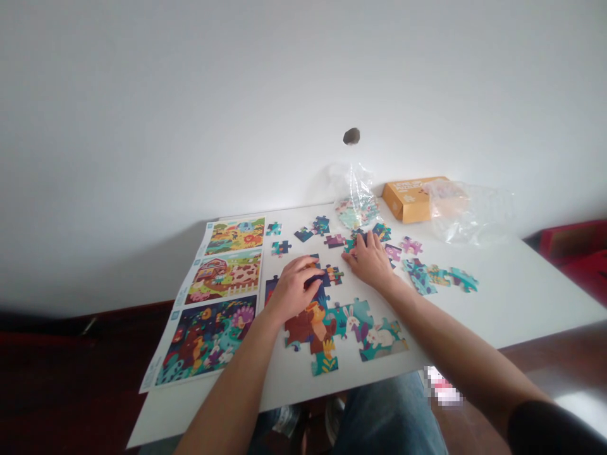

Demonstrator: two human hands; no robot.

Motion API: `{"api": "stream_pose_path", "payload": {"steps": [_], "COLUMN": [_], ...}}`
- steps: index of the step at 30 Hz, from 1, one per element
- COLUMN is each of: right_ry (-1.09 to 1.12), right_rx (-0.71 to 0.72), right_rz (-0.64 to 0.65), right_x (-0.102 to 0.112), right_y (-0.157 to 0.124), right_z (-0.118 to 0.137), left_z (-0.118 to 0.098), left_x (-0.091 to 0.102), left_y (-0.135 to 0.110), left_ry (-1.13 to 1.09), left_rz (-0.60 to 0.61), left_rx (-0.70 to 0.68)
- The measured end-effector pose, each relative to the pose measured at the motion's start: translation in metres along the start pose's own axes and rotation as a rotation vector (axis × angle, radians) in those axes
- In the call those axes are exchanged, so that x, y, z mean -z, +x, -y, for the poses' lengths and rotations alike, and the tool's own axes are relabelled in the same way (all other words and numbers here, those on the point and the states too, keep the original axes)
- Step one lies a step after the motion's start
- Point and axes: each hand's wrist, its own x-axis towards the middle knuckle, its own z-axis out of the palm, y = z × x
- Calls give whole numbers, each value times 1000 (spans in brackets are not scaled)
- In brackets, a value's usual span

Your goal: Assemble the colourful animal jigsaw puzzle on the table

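Note:
My left hand (pixel 294 285) rests with its fingers apart over the upper part of a partly joined jigsaw puzzle (pixel 320 319), which shows a brown bear. Just right of those fingertips lies a puzzle piece (pixel 334 274) in dark blue and orange. A joined section with two white rabbits (pixel 379 338) sits at the lower right of the bear. Farther back, my right hand (pixel 370 258) lies palm down, fingers spread over loose pieces, partly hiding them. A pink and purple piece (pixel 336 241) is left of it, and a dark blue and green piece (pixel 382 232) lies beyond its fingertips.
A printed picture sheet (pixel 193 309) with three scenes lies at the left. Behind are a clear bag with pieces (pixel 356 212), an orange box (pixel 412 197) and another clear plastic bag (pixel 467 215). Joined teal pieces (pixel 420 276) lie right on the white table (pixel 512 297), against the wall.

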Motion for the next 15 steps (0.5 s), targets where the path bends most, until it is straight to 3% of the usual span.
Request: {"api": "stream_pose_path", "payload": {"steps": [4, 9, 15], "right_ry": [14, -25, 15], "right_rx": [37, -82, -10], "right_rz": [18, -40, 53], "right_x": [-2, -4, -13], "right_y": [-3, -3, 0], "right_z": [8, 4, 5], "left_z": [1, 0, 0], "left_x": [1, 2, 2], "left_y": [0, 0, 1], "left_ry": [4, -4, -1], "left_rz": [-1, 1, -2], "left_rx": [-1, -1, -8]}}
